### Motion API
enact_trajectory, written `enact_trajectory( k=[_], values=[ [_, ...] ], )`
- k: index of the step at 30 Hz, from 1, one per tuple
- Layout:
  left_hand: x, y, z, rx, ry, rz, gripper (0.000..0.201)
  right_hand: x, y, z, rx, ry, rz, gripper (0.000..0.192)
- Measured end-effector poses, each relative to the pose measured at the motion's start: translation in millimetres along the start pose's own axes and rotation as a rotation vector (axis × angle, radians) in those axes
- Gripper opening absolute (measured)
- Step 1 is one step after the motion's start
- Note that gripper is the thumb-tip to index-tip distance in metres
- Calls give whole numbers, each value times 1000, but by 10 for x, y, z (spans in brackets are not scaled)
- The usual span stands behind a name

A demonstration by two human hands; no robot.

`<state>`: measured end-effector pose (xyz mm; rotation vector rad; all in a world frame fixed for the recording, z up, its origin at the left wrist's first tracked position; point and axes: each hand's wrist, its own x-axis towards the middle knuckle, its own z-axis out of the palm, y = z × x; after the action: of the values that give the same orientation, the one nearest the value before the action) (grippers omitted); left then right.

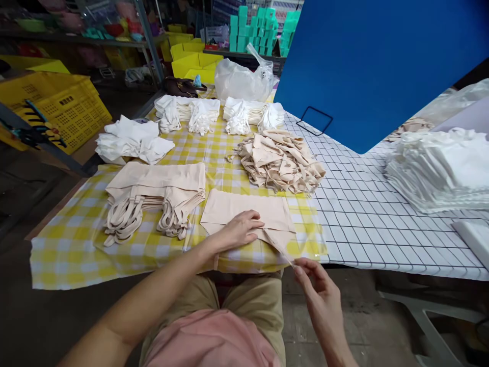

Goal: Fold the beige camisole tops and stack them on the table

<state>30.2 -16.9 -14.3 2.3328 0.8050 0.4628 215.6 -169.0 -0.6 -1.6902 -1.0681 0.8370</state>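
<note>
Overhead, a blue board (378, 61) is leaning over the far right of the table (382, 229), which is wearing a yellow checked cloth (69, 244) on its left half and a white grid sheet on its right. White stacks (439, 168) are sitting toward the right edge, more white bundles (191, 114) along the far edge. A loose beige heap (280, 160) is lying mid-table, a neat beige pile (156, 196) near the left. At the near edge a single beige garment (248, 211) is lying flat; the left hand (239, 229) is pressing open-palmed on it, while the right hand (317, 285), just off the edge, is pinching its strap (284, 251) between fingertips.
</note>
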Motion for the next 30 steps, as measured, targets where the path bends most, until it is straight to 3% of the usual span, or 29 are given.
enact_trajectory(
  k=[4, 5, 7, 9, 10, 13, 15, 18, 22, 26, 30],
  values=[
    [-229, -52, -141, -82, 63, -29, 34, -377, 245, 171, -64, 198, -59, 33],
    [-322, -72, -175, -72, 114, -55, 34, -451, 302, 263, -48, 163, -44, 32],
    [-537, -104, -223, -12, 199, -106, 33, -553, 395, 510, -4, -54, 30, 28],
    [-755, -112, -232, 70, 226, -137, 34, -576, 448, 827, 62, -297, 105, 28],
    [-851, -107, -222, 109, 220, -143, 35, -559, 456, 997, 106, -358, 134, 31],
    [-1045, -76, -153, 197, 162, -158, 37, -449, 413, 1447, 196, -399, 177, 41],
    [-1102, -68, -103, 231, 107, -168, 38, -405, 343, 1608, 220, -459, 167, 39],
    [-1139, -87, -67, 269, 54, -148, 38, -464, 200, 1544, 252, -548, 156, 41],
    [-1189, -116, -70, 327, -2, -92, 48, -636, -81, 1070, 350, -485, 161, 41],
    [-1210, -113, -51, 361, -9, -68, 55, -611, -416, 681, 481, -698, 218, 22],
    [-1178, -86, -27, 363, 34, -100, 44, -398, -644, 600, 568, -829, 250, 23]
  ],
)
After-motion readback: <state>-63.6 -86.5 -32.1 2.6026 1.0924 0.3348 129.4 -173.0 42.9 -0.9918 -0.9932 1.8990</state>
